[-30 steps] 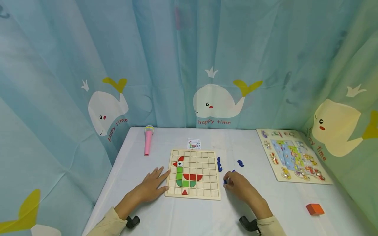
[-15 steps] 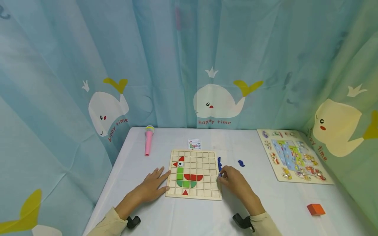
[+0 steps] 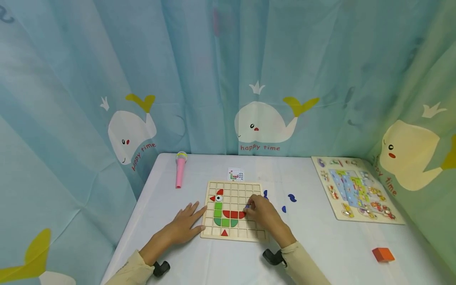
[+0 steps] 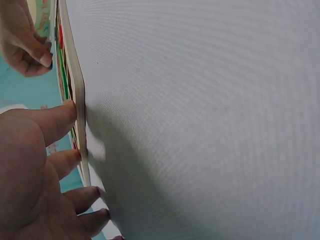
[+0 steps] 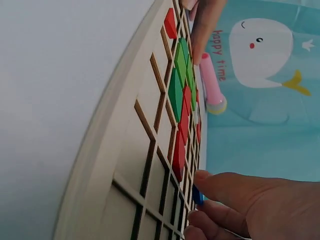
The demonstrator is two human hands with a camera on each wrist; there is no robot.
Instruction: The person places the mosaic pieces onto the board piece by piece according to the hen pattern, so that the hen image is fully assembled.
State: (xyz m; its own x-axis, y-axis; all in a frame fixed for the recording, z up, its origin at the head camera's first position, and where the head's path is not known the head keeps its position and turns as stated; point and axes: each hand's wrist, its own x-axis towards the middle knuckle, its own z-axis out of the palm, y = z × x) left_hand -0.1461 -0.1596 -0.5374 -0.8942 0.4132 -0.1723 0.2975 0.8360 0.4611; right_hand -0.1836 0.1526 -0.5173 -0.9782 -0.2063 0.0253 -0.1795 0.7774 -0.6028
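A wooden grid board (image 3: 249,234) lies on the white table, with red, green and eye-marked pieces set in it as a bird shape. My right hand (image 3: 264,213) is over the board's right half and pinches a small blue puzzle piece (image 5: 198,195) between thumb and fingers, just beyond the red pieces (image 5: 183,125). My left hand (image 3: 183,225) lies with spread, straight fingers at the board's left edge; in the left wrist view its fingertips (image 4: 70,117) touch that edge. Behind the board is a small pattern card (image 3: 236,174) showing a coloured bird.
Loose blue pieces (image 3: 292,198) lie right of the board, one of them (image 3: 284,209) nearer the right arm. A pink toy microphone (image 3: 180,170) stands at the back left. A picture puzzle board (image 3: 342,213) is at the right, an orange block (image 3: 383,254) in front of it.
My right hand has moved left from the loose blue pieces onto the board, carrying a blue piece. My left hand has stayed at the board's edge.
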